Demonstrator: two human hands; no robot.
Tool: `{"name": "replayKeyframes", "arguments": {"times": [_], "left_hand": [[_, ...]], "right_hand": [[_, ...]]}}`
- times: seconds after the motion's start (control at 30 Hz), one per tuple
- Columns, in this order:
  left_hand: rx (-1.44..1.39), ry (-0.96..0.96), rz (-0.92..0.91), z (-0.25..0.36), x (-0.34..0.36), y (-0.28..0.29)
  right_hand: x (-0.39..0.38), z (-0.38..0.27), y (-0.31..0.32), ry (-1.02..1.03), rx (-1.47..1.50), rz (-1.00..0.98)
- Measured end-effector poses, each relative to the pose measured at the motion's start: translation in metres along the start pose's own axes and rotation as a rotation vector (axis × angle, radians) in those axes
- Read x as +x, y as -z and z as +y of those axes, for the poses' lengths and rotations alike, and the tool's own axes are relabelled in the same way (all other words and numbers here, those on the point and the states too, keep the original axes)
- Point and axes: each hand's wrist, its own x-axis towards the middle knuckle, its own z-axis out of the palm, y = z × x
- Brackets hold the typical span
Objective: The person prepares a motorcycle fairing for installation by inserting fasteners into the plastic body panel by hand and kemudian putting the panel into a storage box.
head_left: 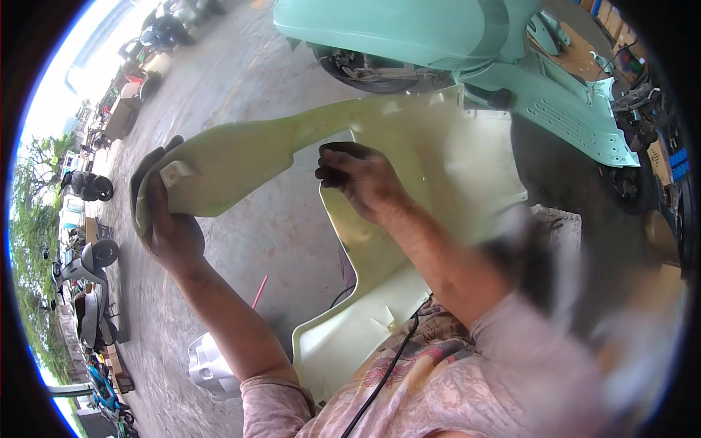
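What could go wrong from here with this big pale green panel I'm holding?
The left hand grips only one end of the pale green scooter panel, and whether the right hand touches it is unclear, so the long piece could twist or slip.

Its far edge appears close to the mint-green scooter bodywork; if they touch, either finish might scratch.

The black cord runs near a raised tab on the panel and might snag.
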Motion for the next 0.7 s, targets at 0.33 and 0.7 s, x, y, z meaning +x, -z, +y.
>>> {"name": "replayKeyframes", "arguments": {"times": [0.33,0.7], "left_hand": [[-0.022,-0.020,-0.003,0.004,0.000,-0.001],[-0.010,-0.032,0.006,0.007,-0.001,-0.002]], "right_hand": [[0.005,-0.001,-0.002,0.072,0.113,0.046],[0.012,0.004,-0.001,0.101,0.125,0.058]]}}
